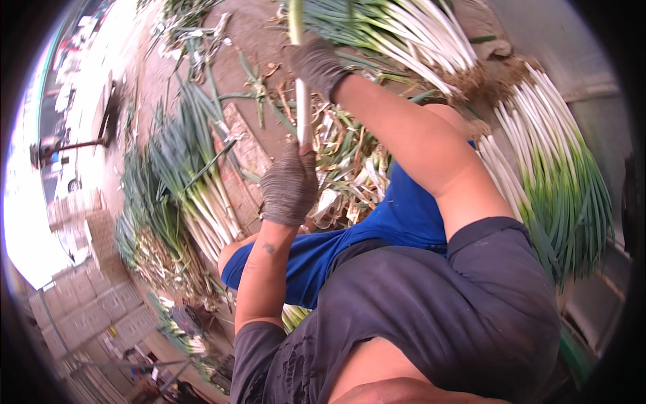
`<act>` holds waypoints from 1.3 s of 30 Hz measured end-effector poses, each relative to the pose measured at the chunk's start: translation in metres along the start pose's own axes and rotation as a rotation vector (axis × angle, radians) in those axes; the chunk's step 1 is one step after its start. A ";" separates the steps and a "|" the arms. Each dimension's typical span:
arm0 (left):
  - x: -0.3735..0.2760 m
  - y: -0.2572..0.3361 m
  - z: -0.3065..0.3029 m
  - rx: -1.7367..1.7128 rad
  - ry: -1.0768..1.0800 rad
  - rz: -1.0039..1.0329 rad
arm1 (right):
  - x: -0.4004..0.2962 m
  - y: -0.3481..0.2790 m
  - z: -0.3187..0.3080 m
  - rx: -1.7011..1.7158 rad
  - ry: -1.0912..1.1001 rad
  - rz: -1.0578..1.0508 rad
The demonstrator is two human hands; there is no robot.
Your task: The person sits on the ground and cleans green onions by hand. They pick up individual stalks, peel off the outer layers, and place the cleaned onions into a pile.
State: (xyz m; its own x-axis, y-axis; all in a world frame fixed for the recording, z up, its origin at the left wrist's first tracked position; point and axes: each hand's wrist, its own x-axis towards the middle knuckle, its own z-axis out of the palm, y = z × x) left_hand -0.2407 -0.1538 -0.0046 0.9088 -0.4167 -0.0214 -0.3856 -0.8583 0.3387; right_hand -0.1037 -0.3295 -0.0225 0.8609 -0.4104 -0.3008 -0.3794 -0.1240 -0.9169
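A long green onion (pixel 303 113) with a white stalk stretches up before me, its upper end cut off by the picture's rim. My left hand (pixel 290 187), in a grey-brown knit glove, grips it near the lower end. Farther up the same stalk, my right hand (pixel 319 63) in a like glove is closed around it, slightly blurred. Beneath the stalk lies a heap of stripped, dry onion leaves and skins (pixel 353 166). Clean white-stalked onions (pixel 419 38) lie in a bundle just beyond my right hand, roots pointing right.
Another pile of clean onions (pixel 560 177) lies at my right. Untrimmed onions (pixel 186 166) are stacked on the left beside a wooden board (pixel 245 139). Leaf scraps (pixel 194 35) litter the floor farther off. Stacked cartons (pixel 96 308) stand at lower left.
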 end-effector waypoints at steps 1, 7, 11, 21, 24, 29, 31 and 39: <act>0.000 0.004 0.000 -0.048 -0.001 0.008 | 0.015 0.013 -0.003 -0.223 0.123 -0.162; -0.072 -0.030 0.043 -0.037 -0.114 0.007 | 0.109 0.042 -0.068 -0.117 0.415 -0.216; -0.096 -0.039 0.044 -0.045 -0.179 -0.114 | 0.089 0.040 -0.040 -0.023 0.409 -0.180; -0.083 -0.056 0.012 -0.026 0.078 -0.140 | 0.106 0.058 -0.065 0.154 0.269 -0.063; -0.032 -0.014 -0.013 -0.291 0.190 -0.076 | 0.042 0.042 -0.027 0.273 0.200 -0.174; 0.023 0.016 0.060 -0.878 -0.064 -0.289 | 0.003 0.023 0.009 0.351 -0.034 -0.150; 0.013 0.019 0.027 -1.422 -0.293 -0.315 | 0.019 0.027 -0.004 0.516 -0.318 -0.150; -0.021 0.014 0.041 -2.142 -0.613 -0.342 | -0.045 -0.001 0.015 0.603 -0.684 -0.120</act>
State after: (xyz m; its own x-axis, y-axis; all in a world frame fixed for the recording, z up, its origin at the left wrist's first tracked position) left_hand -0.2714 -0.1696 -0.0379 0.5768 -0.7453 -0.3344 0.7936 0.4142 0.4456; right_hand -0.1371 -0.2974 -0.0119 0.9689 0.2224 -0.1084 -0.1990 0.4399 -0.8757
